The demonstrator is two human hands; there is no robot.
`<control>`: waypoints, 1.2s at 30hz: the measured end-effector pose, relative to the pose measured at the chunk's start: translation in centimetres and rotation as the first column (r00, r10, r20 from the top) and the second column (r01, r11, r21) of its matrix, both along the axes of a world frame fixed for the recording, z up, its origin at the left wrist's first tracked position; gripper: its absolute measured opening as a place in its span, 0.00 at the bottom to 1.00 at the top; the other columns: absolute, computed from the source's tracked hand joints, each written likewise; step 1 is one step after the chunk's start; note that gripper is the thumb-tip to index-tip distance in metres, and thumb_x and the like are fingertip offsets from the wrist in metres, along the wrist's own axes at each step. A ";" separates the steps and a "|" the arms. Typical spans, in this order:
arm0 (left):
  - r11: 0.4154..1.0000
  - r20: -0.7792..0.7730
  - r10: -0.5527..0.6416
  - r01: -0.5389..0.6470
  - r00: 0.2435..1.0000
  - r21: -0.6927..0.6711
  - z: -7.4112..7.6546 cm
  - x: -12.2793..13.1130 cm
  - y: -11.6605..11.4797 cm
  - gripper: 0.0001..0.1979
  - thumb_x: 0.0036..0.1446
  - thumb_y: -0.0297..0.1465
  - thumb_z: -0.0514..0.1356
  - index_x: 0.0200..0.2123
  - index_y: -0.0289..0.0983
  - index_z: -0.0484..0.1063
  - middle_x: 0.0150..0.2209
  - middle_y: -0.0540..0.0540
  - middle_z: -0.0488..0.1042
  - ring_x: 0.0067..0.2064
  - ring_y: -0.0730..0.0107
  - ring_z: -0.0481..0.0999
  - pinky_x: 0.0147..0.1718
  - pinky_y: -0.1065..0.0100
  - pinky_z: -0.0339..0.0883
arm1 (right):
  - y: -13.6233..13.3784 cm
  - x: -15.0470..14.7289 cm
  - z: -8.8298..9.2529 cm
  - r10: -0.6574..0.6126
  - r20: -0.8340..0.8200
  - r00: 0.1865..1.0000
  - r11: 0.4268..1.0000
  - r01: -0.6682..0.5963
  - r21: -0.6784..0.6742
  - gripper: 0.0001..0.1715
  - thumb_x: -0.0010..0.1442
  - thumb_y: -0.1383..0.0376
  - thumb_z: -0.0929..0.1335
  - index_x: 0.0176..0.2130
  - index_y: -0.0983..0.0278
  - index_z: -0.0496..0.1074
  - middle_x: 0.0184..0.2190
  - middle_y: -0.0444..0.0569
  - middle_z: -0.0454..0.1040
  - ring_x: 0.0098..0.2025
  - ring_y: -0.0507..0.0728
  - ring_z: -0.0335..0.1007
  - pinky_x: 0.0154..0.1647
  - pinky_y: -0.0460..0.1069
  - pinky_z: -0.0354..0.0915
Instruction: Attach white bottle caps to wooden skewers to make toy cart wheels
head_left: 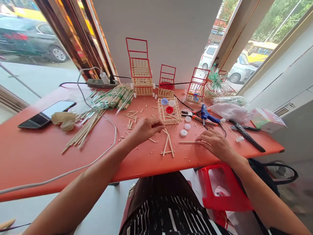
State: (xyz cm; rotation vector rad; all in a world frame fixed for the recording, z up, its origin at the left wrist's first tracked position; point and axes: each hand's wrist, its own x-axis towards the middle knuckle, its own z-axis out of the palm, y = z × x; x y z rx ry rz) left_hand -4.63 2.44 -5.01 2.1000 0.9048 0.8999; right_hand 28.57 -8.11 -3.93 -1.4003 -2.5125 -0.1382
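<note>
My left hand (146,130) is closed in a pinch above the table. A short wooden stick (165,131) runs from beneath its fingertips to the top of an A-shaped figure of thin sticks (169,143) lying flat. My right hand (215,142) rests low over the table, its fingers around a thin wooden stick (187,142) that points left. Just beyond the hands stands a small stick crate (170,120) with blue, white and red bottle caps in it. White caps (183,133) lie to its right.
A blue glue gun (206,114), pliers (187,113) and a black-handled tool (246,136) lie to the right. Bundled sticks (114,98), cut pieces, a phone (47,114) and a white cable (107,148) are left. Red-and-wood stick models (141,71) stand behind. A red stool (225,202) is below.
</note>
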 end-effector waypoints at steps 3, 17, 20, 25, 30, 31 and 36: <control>1.000 -0.033 -0.001 0.002 0.999 0.019 -0.3 0.7 -0.2 0.11 0.60 0.38 0.62 0.34 0.37 0.80 0.28 0.49 0.80 0.29 0.70 0.74 0.31 0.71 0.64 | 0.1 0.2 0.3 -0.025 -0.047 0.999 0.999 0.027 0.024 0.13 0.72 0.60 0.65 0.43 0.61 0.78 0.42 0.52 0.80 0.46 0.62 0.76 0.49 0.56 0.68; 0.907 -0.484 -0.153 0.317 0.862 0.278 1.1 6.9 -2.5 0.18 0.65 0.27 0.59 0.58 0.39 0.70 0.54 0.39 0.74 0.53 0.58 0.77 0.52 0.60 0.71 | 3.1 1.4 2.9 -0.313 -0.288 0.905 0.911 0.371 0.178 0.13 0.69 0.62 0.65 0.45 0.61 0.79 0.43 0.54 0.81 0.44 0.62 0.77 0.44 0.53 0.69; 0.906 -0.547 -0.080 0.290 0.833 0.309 1.1 8.7 -2.2 0.15 0.67 0.28 0.56 0.55 0.35 0.73 0.48 0.38 0.75 0.49 0.56 0.77 0.48 0.59 0.71 | 3.0 2.4 3.5 -0.352 -0.295 0.888 0.895 0.412 0.171 0.13 0.68 0.63 0.65 0.45 0.61 0.80 0.44 0.54 0.81 0.43 0.63 0.78 0.46 0.54 0.70; 0.906 -0.616 -0.065 0.305 0.785 0.293 0.5 10.5 -1.5 0.11 0.66 0.24 0.54 0.45 0.31 0.76 0.41 0.35 0.75 0.43 0.54 0.75 0.43 0.59 0.69 | 2.7 3.7 3.6 -0.426 -0.264 0.865 0.871 0.471 0.141 0.15 0.68 0.61 0.65 0.46 0.62 0.80 0.43 0.55 0.81 0.40 0.63 0.77 0.45 0.55 0.70; 0.917 -0.527 -0.076 0.267 0.846 0.297 0.5 9.6 -2.3 0.11 0.65 0.22 0.53 0.43 0.32 0.74 0.43 0.36 0.75 0.44 0.55 0.75 0.45 0.59 0.69 | 3.5 4.3 3.4 -0.475 -0.260 0.841 0.855 0.510 0.088 0.15 0.67 0.62 0.65 0.46 0.63 0.80 0.45 0.56 0.81 0.40 0.62 0.77 0.46 0.55 0.70; 0.924 -0.482 -0.100 0.260 0.870 0.279 0.6 9.2 -2.7 0.09 0.65 0.23 0.54 0.43 0.33 0.74 0.43 0.37 0.75 0.44 0.56 0.75 0.45 0.60 0.69 | 3.9 4.4 3.3 -0.490 -0.263 0.831 0.847 0.525 0.078 0.15 0.67 0.62 0.65 0.46 0.63 0.80 0.45 0.56 0.81 0.39 0.61 0.77 0.46 0.55 0.71; 0.972 -0.069 -0.193 0.200 0.979 0.120 1.4 5.7 -3.8 0.13 0.66 0.27 0.56 0.51 0.40 0.75 0.48 0.42 0.76 0.45 0.63 0.76 0.46 0.63 0.70 | 7.0 4.6 3.0 -0.541 -0.197 0.818 0.827 0.560 0.051 0.18 0.67 0.65 0.65 0.52 0.65 0.78 0.49 0.60 0.79 0.44 0.65 0.77 0.51 0.58 0.71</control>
